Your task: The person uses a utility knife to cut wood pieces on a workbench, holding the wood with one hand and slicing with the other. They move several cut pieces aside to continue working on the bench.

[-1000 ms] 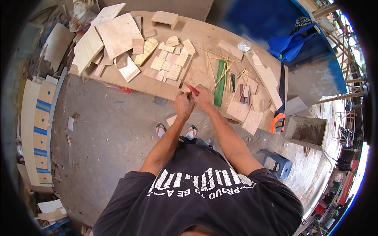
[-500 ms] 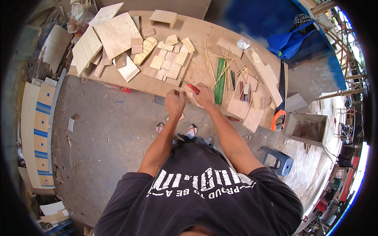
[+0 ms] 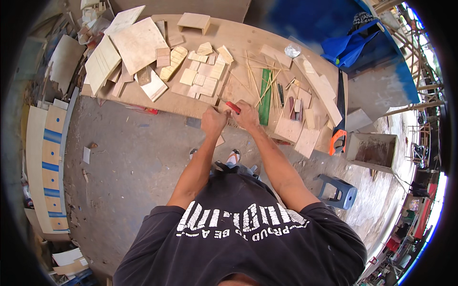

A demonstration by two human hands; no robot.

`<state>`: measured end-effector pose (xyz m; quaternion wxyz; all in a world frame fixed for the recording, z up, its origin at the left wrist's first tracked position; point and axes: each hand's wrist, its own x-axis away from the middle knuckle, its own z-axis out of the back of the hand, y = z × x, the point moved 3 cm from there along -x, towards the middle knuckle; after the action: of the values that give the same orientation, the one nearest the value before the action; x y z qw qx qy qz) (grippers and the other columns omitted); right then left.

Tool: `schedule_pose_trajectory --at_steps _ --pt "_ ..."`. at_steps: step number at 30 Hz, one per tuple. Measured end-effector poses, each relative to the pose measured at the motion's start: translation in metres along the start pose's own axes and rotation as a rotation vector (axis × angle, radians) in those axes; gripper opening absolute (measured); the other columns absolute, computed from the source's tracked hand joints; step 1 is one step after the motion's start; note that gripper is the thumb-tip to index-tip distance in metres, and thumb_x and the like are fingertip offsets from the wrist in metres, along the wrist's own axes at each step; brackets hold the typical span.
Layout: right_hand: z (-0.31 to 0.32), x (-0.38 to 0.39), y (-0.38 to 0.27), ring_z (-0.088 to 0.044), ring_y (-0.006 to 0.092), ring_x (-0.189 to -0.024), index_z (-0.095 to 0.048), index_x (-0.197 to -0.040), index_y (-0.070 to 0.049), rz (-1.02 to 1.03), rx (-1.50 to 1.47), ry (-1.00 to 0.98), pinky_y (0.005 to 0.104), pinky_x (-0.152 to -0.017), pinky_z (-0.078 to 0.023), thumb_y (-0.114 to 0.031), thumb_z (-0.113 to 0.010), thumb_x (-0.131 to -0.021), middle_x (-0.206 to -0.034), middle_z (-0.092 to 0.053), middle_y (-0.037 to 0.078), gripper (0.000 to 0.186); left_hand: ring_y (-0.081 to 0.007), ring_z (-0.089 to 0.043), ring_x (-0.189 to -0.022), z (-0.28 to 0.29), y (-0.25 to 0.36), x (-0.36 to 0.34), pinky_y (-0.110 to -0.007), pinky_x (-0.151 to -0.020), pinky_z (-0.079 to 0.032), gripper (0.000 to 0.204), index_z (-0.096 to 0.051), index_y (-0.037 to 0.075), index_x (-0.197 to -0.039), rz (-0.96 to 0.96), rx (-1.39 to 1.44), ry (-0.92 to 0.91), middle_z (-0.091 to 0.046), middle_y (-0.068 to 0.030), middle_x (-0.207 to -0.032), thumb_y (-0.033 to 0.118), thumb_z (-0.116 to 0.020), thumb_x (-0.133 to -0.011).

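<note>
Both my hands are close together at the front edge of the wooden workbench (image 3: 179, 108). My right hand (image 3: 247, 116) is closed around a red-handled knife (image 3: 233, 107), whose thin blade points away to the upper left. Just left of it, my left hand (image 3: 213, 120) is closed with its fingertips near the knife handle. Whatever its fingers pinch is too small or too hidden to name. Beyond my hands lies a board with several small wooden blocks (image 3: 201, 80) on it. Thin sticks (image 3: 251, 76) and a green strip (image 3: 265, 97) lie to the right.
Plywood sheets (image 3: 139, 44) pile up at the bench's left end. A handsaw with an orange handle (image 3: 338, 142) lies along the right edge, beside long wood strips (image 3: 318, 88). A blue plastic stool (image 3: 338, 191) and an open box (image 3: 372, 150) stand on the floor to the right.
My left hand has shifted slightly right, nearer my right hand. The knife stays in my right hand, and the whole view has moved a little.
</note>
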<state>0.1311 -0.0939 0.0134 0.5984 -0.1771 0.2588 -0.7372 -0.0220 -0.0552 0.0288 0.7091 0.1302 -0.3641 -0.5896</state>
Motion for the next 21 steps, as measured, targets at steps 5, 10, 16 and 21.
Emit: schedule_pose_trajectory --at_steps 5,10,16,21 --pt "-0.004 0.005 0.009 -0.068 0.0373 -0.088 -0.068 -0.098 -0.006 0.028 -0.085 0.050 0.0474 -0.077 -0.053 -0.028 -0.074 -0.084 -0.096 -0.067 0.014 0.026 -0.0380 -0.069 -0.102 0.007 0.009 -0.004 -0.048 -0.086 -0.055 0.055 -0.071 0.004 -0.107 0.041 -0.060 -0.091 -0.072 -0.0218 -0.106 0.044 -0.085 -0.072" --pt "-0.027 0.068 0.018 -0.066 0.0423 -0.092 -0.066 -0.101 0.001 -0.481 -0.453 0.136 0.0484 -0.081 -0.050 -0.044 -0.056 -0.098 -0.096 -0.068 0.025 0.046 -0.0370 -0.070 -0.104 0.005 0.014 -0.010 -0.047 -0.087 -0.056 0.058 -0.072 0.004 -0.108 0.059 -0.135 -0.171 -0.072 -0.0208 -0.110 0.047 -0.085 -0.072" --pt "-0.056 0.105 -0.017 -0.064 0.0474 -0.095 -0.064 -0.103 0.004 -0.689 -0.477 0.005 0.0527 -0.084 -0.047 -0.051 -0.032 -0.106 -0.092 -0.068 0.028 0.063 -0.0360 -0.070 -0.104 0.004 0.010 -0.012 -0.046 -0.085 -0.058 0.059 -0.072 0.003 -0.107 0.106 -0.152 -0.142 -0.072 -0.0199 -0.111 0.048 -0.085 -0.071" --pt "-0.061 0.097 -0.030 -0.065 0.0397 -0.075 -0.063 -0.094 0.003 -0.620 -0.418 0.135 0.0495 -0.071 -0.048 -0.058 -0.028 -0.104 -0.079 -0.066 0.024 0.072 -0.0376 -0.070 -0.102 0.002 0.006 -0.015 -0.048 -0.084 -0.057 0.058 -0.072 0.003 -0.107 0.087 -0.099 -0.153 -0.072 -0.0209 -0.110 0.047 -0.084 -0.072"
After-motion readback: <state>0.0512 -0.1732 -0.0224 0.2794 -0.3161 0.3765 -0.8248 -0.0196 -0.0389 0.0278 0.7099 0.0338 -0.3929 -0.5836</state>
